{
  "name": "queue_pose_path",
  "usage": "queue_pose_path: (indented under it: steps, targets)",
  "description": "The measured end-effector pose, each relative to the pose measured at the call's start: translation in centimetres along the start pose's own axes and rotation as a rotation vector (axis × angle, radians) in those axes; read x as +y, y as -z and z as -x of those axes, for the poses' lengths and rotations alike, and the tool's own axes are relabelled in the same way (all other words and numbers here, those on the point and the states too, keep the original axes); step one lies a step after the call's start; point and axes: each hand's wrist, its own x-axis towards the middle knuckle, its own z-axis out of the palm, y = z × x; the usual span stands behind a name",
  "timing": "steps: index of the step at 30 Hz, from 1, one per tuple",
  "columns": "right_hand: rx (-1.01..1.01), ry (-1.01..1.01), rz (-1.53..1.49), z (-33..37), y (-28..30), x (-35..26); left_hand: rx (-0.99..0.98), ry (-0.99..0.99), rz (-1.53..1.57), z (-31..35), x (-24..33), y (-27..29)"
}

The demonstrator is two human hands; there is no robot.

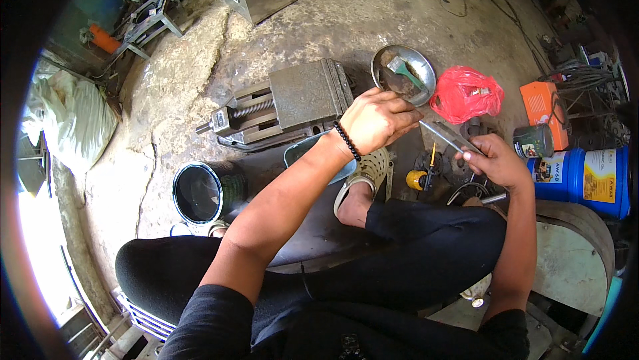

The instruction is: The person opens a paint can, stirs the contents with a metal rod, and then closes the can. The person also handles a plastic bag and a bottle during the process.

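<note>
2 grips share the thin metal out above the floor: the left grip pinches a rod at its end, knuckles up, while the right grip pinches a flat bar that lies along it, thumb on top. Whether rod and bar are joined, I cannot tell. Holding at both ends probably keeps the metal from tipping. The vise lies on the floor, its weight presumably reason enough to keep it low. Just beyond the left grip, the bowl holds a brush, handle toward the right side, perhaps so any mess stays inside. Beside it sits a red bag; the bucket stands mouth up, likely to catch or hold things.
</note>
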Motion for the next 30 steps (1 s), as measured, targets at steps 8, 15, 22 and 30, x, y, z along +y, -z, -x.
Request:
queue_pose_path:
  steps: [8,15,22,30]
  targets:
    - [-0.091,0.048,-0.089,0.2,0.5,0.0,-0.021,0.042,0.183,-0.2,-0.1,0.6]
    - [-0.084,0.008,-0.035,-0.2,0.4,0.4,-0.008,0.305,0.292,-0.3,0.3,-0.6]
    - [-0.066,0.013,-0.046,-0.1,0.4,0.7,0.026,0.707,0.54,0.3,-0.4,-0.7]
    - [0.003,0.035,0.122,-0.7,0.7,2.0,-0.039,0.933,0.899,0.5,-1.0,-4.0]
